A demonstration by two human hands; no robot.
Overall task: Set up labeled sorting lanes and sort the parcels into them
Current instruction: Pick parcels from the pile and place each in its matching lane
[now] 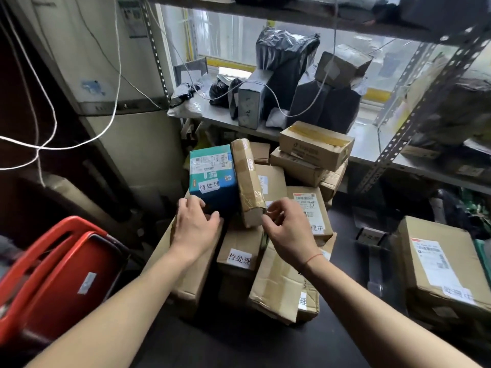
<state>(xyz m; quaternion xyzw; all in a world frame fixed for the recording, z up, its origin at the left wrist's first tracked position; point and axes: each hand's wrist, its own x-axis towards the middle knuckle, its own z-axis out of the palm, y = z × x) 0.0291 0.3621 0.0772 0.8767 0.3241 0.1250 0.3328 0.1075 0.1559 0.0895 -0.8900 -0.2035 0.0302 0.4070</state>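
A pile of cardboard parcels (pixel 239 258) lies on the dark floor in front of me, several with white handwritten labels. On top stand a blue and teal box (pixel 212 179) with a white label and a long brown taped box (pixel 248 181) leaning beside it. My left hand (pixel 195 224) rests with relaxed fingers against the lower near corner of the blue box. My right hand (pixel 285 227) is at the near end of the long taped box, fingers curled, thumb and forefinger pinching what looks like a small white label (pixel 267 206).
A red basket (pixel 53 274) stands at the lower left. A labelled cardboard box (pixel 441 264) sits on the floor at the right. A metal shelf (pixel 369 144) behind the pile holds black-wrapped parcels (pixel 284 57). White cables (pixel 53 123) hang on the left.
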